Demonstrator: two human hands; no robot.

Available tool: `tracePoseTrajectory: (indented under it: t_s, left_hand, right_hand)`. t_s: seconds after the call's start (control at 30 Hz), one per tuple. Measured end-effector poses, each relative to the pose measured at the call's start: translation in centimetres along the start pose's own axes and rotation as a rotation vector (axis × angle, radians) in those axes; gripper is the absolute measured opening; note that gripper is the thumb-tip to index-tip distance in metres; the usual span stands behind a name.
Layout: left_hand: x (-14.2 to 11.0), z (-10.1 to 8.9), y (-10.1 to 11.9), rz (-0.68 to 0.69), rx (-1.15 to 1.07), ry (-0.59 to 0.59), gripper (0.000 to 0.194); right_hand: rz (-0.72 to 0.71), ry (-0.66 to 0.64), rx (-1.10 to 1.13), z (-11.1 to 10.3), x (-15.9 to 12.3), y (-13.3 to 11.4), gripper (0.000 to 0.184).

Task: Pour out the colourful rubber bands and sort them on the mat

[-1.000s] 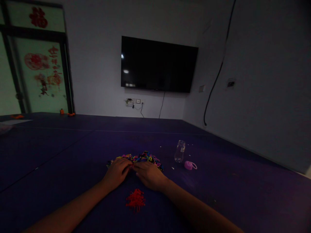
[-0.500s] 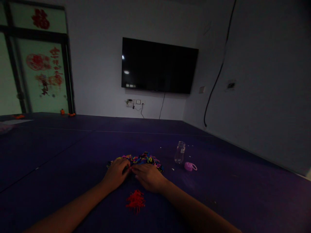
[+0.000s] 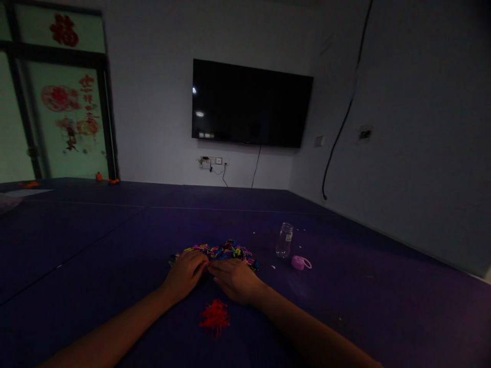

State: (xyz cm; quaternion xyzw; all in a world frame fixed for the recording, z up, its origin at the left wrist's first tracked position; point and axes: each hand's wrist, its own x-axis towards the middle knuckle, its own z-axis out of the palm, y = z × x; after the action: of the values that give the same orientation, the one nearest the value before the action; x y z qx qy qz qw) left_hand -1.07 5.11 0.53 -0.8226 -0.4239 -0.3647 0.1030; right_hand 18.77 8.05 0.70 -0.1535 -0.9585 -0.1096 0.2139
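A heap of small many-coloured bands (image 3: 222,251) lies on the dark purple table (image 3: 95,255). Both my hands rest at its near edge, fingertips almost touching each other. My left hand (image 3: 184,275) lies knuckles up with its fingers curled into the heap. My right hand (image 3: 235,280) lies beside it, fingers bent toward the left hand. What the fingertips pinch is too small and dark to make out. A small separate pile of red bands (image 3: 214,317) sits just in front of my wrists.
A small clear bottle (image 3: 284,239) stands to the right of the heap, its pink lid (image 3: 300,262) lying beside it. A black screen (image 3: 251,104) hangs on the far wall. Orange bits (image 3: 28,184) lie at the table's far left.
Both hands have stayed at the heap's near edge with only slight finger movement. The view has shifted very slightly.
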Motion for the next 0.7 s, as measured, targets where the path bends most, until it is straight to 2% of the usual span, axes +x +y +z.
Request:
tracePoseTrajectory:
  t_s: [0.47,0.7]
  left_hand:
    - [-0.15,0.1,-0.25,0.018,0.055,0.004,0.023]
    - [-0.24,0.17,-0.35,0.028,0.068,-0.004,0.026]
  right_hand:
    - [0.007,0.071,-0.021,0.26,-0.06,0.12,0.029]
    - [0.058,0.12,-0.034,0.41,-0.05,0.08,0.031]
